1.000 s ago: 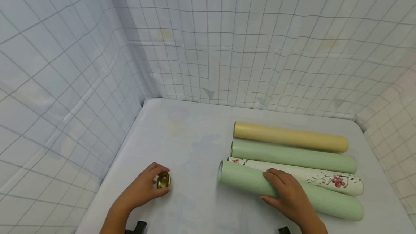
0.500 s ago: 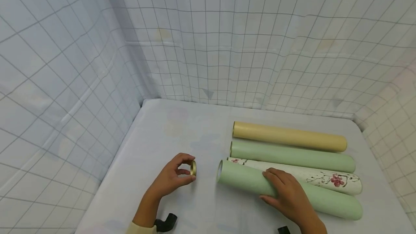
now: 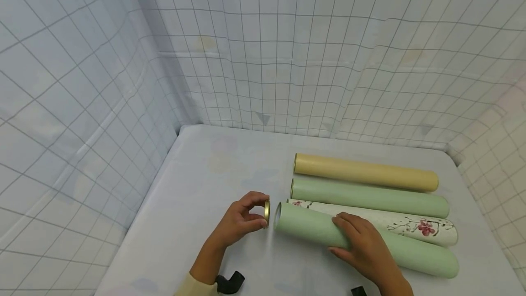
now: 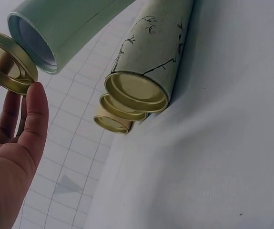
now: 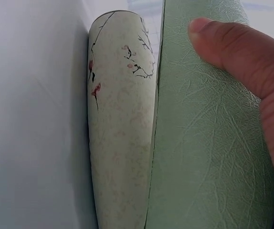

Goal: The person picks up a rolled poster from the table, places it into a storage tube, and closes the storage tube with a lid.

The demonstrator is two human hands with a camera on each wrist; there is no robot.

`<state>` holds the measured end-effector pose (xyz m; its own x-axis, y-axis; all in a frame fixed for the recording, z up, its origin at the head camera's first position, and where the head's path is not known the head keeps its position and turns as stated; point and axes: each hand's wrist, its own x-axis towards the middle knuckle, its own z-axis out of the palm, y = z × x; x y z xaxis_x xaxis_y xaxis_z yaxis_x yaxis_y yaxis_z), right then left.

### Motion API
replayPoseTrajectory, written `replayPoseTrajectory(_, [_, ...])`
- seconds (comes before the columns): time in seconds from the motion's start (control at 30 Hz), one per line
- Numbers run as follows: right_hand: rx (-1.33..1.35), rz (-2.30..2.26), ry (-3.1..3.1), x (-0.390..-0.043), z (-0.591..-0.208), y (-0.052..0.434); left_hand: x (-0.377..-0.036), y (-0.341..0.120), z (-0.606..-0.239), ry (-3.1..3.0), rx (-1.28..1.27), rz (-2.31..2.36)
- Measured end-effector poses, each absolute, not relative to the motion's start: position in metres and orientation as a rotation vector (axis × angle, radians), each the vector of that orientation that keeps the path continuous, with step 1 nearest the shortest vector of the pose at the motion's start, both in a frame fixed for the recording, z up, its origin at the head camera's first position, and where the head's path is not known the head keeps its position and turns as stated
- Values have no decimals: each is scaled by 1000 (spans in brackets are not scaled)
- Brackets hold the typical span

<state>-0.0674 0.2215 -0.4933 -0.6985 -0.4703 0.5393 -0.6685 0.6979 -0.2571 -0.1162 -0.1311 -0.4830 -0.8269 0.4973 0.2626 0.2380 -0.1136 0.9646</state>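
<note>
My left hand [image 3: 242,218] pinches a round gold metal cap [image 3: 267,214] by its rim between thumb and fingers. The cap stands on edge just left of the open end of a pale green tube [image 3: 306,221]. In the left wrist view, the cap [image 4: 14,71] overlaps the tube's uncapped mouth [image 4: 32,43] from that angle; whether they touch I cannot tell. My right hand [image 3: 363,245] grips the same green tube around its middle, its thumb [image 5: 232,45] lying along the textured surface in the right wrist view.
Behind the held tube lie a white tube with a plum-blossom print [image 3: 411,226], another green tube [image 3: 370,198] and a yellow tube [image 3: 365,172], roughly parallel. Their near ends carry gold caps [image 4: 136,90]. A white cloth [image 3: 197,168] covers the table, with gridded curtains [image 3: 267,58] around it.
My left hand has carried the gold cap rightward, up close to the green tube's open end, turning it on edge. My right hand and the tubes have stayed put.
</note>
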Motion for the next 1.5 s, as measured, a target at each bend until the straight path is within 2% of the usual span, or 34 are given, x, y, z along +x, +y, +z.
replayPoseTrajectory(0.37, [885, 595, -2479, -68, -494, 219, -117, -118, -486, 1977, 877, 1967])
replayPoseTrajectory(0.77, [947, 584, -2442, -67, -498, 216, -112, -125, -490, 1952, 851, 1909])
replayPoseTrajectory(1.13, [984, 578, -2315, -64, -505, 210, -104, -124, -490, 2010, 769, 1853])
replayPoseTrajectory(1.5, [1025, 515, -2440, -56, -512, 215, -87, -128, -501, 2092, 692, 1715])
